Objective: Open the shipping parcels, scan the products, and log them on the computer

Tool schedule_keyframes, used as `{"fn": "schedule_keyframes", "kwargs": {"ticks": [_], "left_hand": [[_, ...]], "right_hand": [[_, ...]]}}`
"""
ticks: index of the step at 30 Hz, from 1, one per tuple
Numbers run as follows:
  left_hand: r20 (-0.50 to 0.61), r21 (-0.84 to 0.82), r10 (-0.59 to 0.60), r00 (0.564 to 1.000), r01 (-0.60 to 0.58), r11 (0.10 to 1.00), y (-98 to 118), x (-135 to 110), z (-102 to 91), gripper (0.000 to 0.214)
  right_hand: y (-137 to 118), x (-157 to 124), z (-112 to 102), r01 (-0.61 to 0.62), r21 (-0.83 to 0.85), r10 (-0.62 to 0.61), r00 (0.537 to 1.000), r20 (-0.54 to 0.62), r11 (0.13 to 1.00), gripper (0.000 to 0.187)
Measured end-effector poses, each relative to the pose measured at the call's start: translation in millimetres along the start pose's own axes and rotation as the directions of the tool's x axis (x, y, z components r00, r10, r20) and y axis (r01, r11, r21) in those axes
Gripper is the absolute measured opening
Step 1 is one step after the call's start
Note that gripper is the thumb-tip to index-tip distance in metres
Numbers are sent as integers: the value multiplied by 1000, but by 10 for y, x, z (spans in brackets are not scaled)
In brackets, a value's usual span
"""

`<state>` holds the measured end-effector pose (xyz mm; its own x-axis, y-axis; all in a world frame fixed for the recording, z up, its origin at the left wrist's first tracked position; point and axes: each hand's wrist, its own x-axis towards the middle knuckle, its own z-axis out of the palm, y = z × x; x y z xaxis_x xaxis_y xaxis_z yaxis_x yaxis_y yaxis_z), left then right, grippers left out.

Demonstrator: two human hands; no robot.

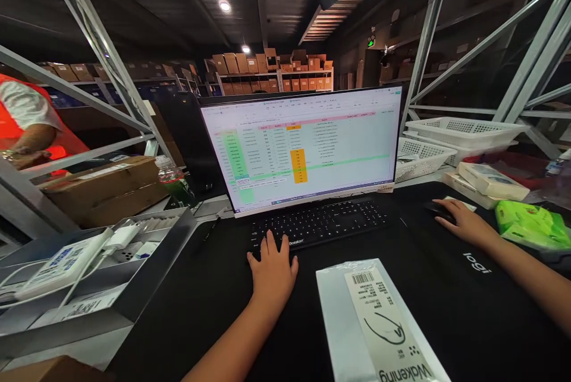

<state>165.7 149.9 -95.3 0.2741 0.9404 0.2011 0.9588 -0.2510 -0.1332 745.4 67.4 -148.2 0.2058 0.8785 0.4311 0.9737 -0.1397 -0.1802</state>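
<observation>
Kbd [323,222]: long axis L–R, slight slant; near edge marked "Bosston". L hand [273,269], fingers spread, at kbd's near-left keys. R hand [459,221], well apart, lies over mouse [435,210], right of kbd; grip can't be told. Mat [423,293] reads "logi"; near box [341,325] label: "Wakening", inverted.

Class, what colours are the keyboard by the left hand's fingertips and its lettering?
The keyboard is black with white lettering, best seen in the head view.
</observation>
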Motion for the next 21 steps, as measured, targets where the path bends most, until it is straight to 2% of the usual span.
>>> {"fn": "schedule_keyframes", "kwargs": {"ticks": [7,21], "left_hand": [[8,8,2,1000,-2,1000,-3,-5,-5,58],[26,0,-6,1000,6,1000,-1,-2,-23,58]], "right_hand": [[15,25,28,9,12,-8,999,-32,1000,58],[-45,26,-26,-4,15,4,1000,-8,1000,60]]}}
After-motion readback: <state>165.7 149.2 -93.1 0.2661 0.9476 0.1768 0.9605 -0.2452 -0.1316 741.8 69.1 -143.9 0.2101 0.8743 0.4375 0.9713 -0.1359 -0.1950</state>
